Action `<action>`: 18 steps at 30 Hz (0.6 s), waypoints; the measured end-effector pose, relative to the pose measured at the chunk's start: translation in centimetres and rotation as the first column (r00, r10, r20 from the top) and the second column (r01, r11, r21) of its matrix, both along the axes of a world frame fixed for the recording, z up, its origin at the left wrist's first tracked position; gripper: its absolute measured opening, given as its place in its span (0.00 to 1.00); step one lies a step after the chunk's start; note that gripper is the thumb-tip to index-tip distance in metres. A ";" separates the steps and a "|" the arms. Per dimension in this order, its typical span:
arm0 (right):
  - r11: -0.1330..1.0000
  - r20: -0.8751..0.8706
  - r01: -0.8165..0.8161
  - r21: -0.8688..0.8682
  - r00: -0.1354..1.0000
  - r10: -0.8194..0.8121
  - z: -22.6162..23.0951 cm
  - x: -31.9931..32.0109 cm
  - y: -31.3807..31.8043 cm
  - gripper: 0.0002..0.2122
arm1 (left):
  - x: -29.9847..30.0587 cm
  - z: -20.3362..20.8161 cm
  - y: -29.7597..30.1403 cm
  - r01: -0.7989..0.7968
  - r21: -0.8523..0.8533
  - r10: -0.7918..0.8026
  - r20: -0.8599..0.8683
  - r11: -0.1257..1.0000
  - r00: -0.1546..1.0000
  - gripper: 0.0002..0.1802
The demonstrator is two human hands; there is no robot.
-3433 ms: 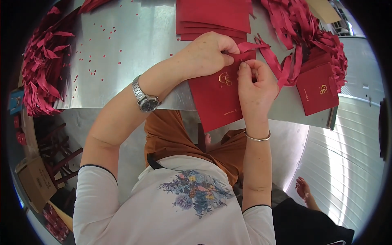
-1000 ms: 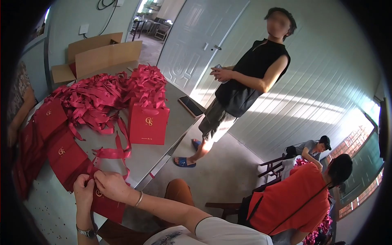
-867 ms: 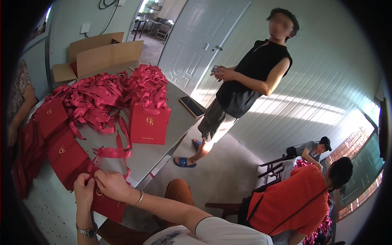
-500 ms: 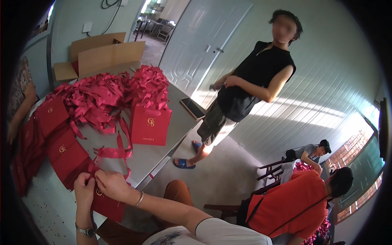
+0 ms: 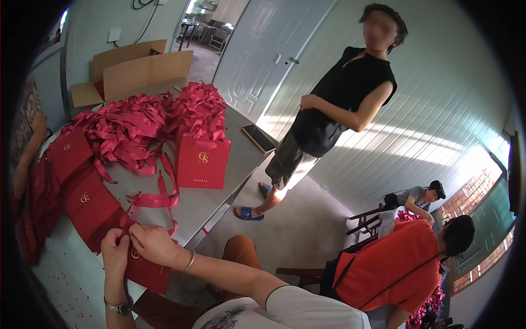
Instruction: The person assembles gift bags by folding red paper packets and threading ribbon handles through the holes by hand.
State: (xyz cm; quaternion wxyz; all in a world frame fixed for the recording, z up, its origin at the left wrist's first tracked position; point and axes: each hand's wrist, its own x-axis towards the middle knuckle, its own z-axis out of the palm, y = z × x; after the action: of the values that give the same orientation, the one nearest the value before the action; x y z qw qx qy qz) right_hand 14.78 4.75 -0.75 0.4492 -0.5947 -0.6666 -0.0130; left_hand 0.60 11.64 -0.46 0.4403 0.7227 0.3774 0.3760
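Observation:
Close to the table's near edge, a flat red paper bag with a gold emblem hangs below my two hands. My left hand is closed at the bag's top edge, thumb upward. Right beside it, my right hand pinches at the same edge, where a red ribbon comes out above the fingers. The fingertips nearly meet and hide the exact grip. Left of my hands lie stacked flat red bags. A loose red ribbon lies just beyond them.
A heap of red ribbons covers the table's far part, beside a standing red bag. Behind are a cardboard box and a phone. A person in black stands right; others sit lower right and far left.
My hands stay at the bag's top edge with hardly any shift. The standing person's arms have moved, one hand now at the waist. The view has tilted slightly.

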 end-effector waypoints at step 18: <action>1.000 0.006 -0.005 0.004 1.000 0.005 0.1 0.1 0.0 0.07 | 0.0 -0.1 0.1 -0.017 -0.001 0.017 -0.048 1.000 0.999 0.04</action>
State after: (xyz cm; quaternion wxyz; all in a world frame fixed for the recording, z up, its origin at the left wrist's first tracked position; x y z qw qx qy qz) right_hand 14.88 4.71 -0.65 0.4484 -0.5920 -0.6695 -0.0152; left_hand 0.65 11.70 -0.57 0.4282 0.7282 0.3942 0.3620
